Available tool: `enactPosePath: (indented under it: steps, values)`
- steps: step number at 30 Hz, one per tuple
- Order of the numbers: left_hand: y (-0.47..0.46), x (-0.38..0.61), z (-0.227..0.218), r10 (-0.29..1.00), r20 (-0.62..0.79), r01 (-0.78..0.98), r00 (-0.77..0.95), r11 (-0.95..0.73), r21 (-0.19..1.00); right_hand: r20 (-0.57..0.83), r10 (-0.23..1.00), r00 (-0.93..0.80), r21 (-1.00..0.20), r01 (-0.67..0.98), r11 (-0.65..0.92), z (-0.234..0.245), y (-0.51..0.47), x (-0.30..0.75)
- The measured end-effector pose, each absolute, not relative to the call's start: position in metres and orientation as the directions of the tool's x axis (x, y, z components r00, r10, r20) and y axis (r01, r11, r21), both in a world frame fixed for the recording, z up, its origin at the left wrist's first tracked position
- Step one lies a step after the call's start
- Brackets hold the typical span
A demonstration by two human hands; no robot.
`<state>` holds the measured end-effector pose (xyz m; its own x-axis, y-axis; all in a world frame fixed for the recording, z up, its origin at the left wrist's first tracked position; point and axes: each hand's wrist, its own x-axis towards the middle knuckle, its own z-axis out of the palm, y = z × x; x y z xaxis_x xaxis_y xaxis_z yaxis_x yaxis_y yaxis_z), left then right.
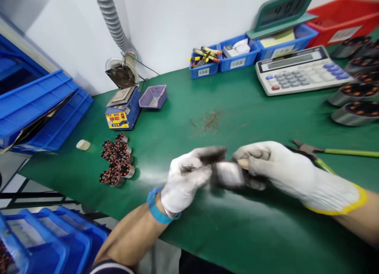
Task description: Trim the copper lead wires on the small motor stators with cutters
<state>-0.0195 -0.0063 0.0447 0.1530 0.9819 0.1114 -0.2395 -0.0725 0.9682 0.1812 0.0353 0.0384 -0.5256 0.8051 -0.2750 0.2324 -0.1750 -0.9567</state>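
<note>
Between my two gloved hands is a motor stator, a short silvery metal cylinder smeared by motion. My left hand, in a white glove with darkened fingertips and a blue wristband, is closed on its left side. Gripping the other side is my right hand, in a white glove with a yellow cuff; a bare fingertip shows. Green-handled cutting pliers lie just behind the right hand. Beyond the hands, a small heap of copper wire clippings rests on the green table.
Several wound stators stand grouped at left, and larger ones at right. Behind are a calculator, blue tool boxes, a red bin, a purple tray and a blue soldering unit. Blue crates flank the left edge.
</note>
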Motion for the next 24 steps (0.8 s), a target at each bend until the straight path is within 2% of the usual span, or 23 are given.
enactPosePath:
  steps: [2, 3, 5, 6, 7, 8, 10, 11, 12, 13, 15, 17, 19, 21, 22, 24]
  values:
    - [-0.006, -0.017, 0.043, 0.995, -0.022, -0.169, 0.1, 0.038, 0.985, -0.209, 0.807, -0.552, -0.938, 0.346, -0.006, 0.042, 0.032, 0.181]
    - [-0.005, -0.016, 0.043, 0.975, -0.15, -0.126, 0.165, 0.172, 0.977, -0.161, 0.805, -0.572, -0.905, 0.41, 0.111, 0.042, 0.031, 0.182]
    - [-0.001, -0.015, 0.043, 0.836, -0.396, -0.02, 0.38, 0.436, 0.9, -0.06, 0.808, -0.586, -0.801, 0.511, 0.311, 0.04, 0.029, 0.183]
    - [0.0, -0.016, 0.044, 0.78, -0.443, 0.002, 0.441, 0.493, 0.87, -0.038, 0.816, -0.576, -0.766, 0.542, 0.347, 0.039, 0.029, 0.184]
    - [0.001, -0.017, 0.044, 0.788, -0.425, -0.027, 0.446, 0.486, 0.873, -0.05, 0.825, -0.563, -0.751, 0.566, 0.341, 0.037, 0.029, 0.185]
    - [0.002, -0.019, 0.045, 0.849, -0.352, -0.103, 0.394, 0.422, 0.901, -0.09, 0.828, -0.554, -0.759, 0.576, 0.303, 0.035, 0.029, 0.185]
    - [0.004, -0.022, 0.046, 0.975, -0.138, -0.293, 0.174, 0.185, 0.938, -0.193, 0.803, -0.564, -0.803, 0.561, 0.201, 0.033, 0.03, 0.185]
    - [0.004, -0.024, 0.046, 0.995, -0.061, -0.361, 0.081, 0.087, 0.929, -0.218, 0.784, -0.582, -0.817, 0.548, 0.18, 0.032, 0.029, 0.185]
    - [0.005, -0.025, 0.046, 0.998, -0.031, -0.391, 0.051, 0.049, 0.919, -0.215, 0.772, -0.597, -0.819, 0.542, 0.191, 0.032, 0.029, 0.184]
    - [0.005, -0.025, 0.046, 0.995, -0.036, -0.372, 0.094, 0.068, 0.926, -0.187, 0.776, -0.603, -0.809, 0.542, 0.226, 0.033, 0.028, 0.184]
    - [0.005, -0.023, 0.044, 0.939, -0.123, -0.164, 0.322, 0.184, 0.969, -0.111, 0.786, -0.608, -0.769, 0.554, 0.319, 0.034, 0.026, 0.182]
    - [0.005, -0.019, 0.041, 0.838, -0.213, 0.145, 0.502, 0.161, 0.976, -0.098, 0.796, -0.597, -0.741, 0.578, 0.343, 0.034, 0.027, 0.18]
    - [0.004, -0.015, 0.036, 0.861, -0.139, 0.379, 0.489, -0.066, 0.923, -0.139, 0.815, -0.563, -0.715, 0.626, 0.31, 0.031, 0.03, 0.178]
    - [0.005, -0.012, 0.03, 0.907, 0.029, 0.552, 0.419, -0.28, 0.786, -0.168, 0.831, -0.53, -0.694, 0.662, 0.282, 0.026, 0.035, 0.175]
    - [0.005, -0.012, 0.027, 0.915, 0.085, 0.612, 0.395, -0.331, 0.718, -0.183, 0.83, -0.527, -0.687, 0.673, 0.276, 0.023, 0.037, 0.174]
    - [0.007, -0.012, 0.022, 0.926, 0.089, 0.68, 0.367, -0.332, 0.653, -0.221, 0.807, -0.547, -0.656, 0.696, 0.292, 0.019, 0.043, 0.175]
